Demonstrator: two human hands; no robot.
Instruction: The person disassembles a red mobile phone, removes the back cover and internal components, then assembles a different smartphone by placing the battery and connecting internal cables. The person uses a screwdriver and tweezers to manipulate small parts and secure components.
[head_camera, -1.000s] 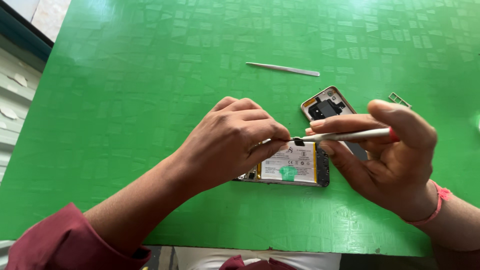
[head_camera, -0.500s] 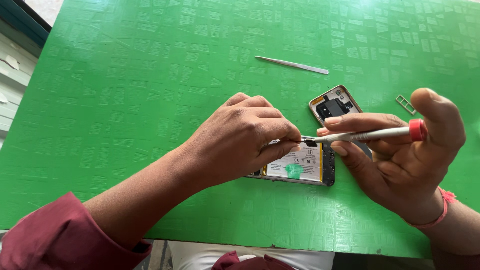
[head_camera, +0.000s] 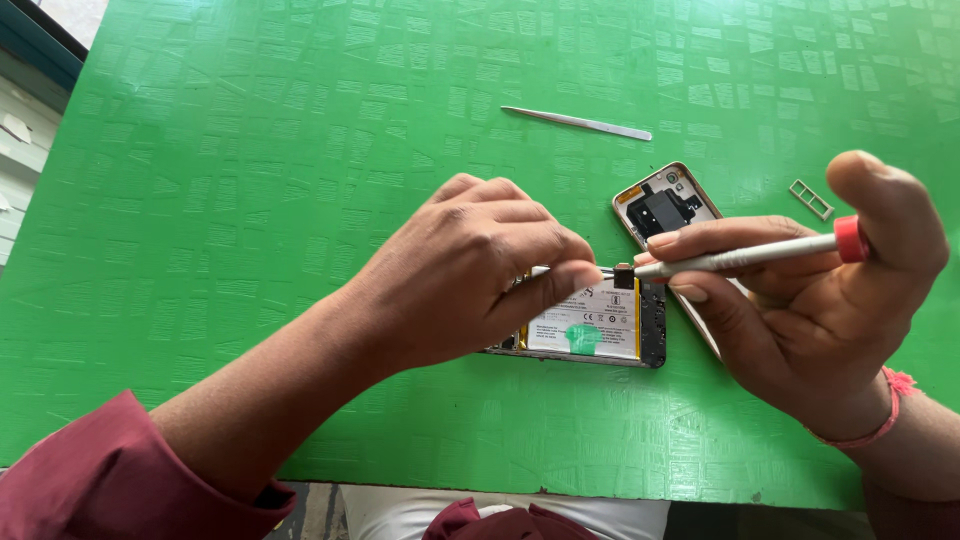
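Left hand (head_camera: 470, 270) lies over my opened phone (head_camera: 600, 325), fingers curled, index fingertip and thumb pinched together right at a tiny black part (head_camera: 622, 274) above the phone's top edge. Right hand (head_camera: 820, 310) is closed around a slim silver screwdriver (head_camera: 745, 257) with a red cap, tip touching that same black part. Phone sits flat on the green table (head_camera: 250, 200), near the front edge, back off: white battery with yellow rim, green tab on it, dark frame, black board strip at the right end. Its left part is hidden under my left hand. Removed back cover (head_camera: 665, 205) lies just beyond, partly under my right fingers. Metal tweezers (head_camera: 577, 122) lie further back, well apart; small card tray (head_camera: 811, 199) at right.

Versus half a second ago: screwdriver is about level as before, tip at the same spot, left pinch unchanged, phone not shifted. One second ago the red cap was hidden in my palm; now it shows.
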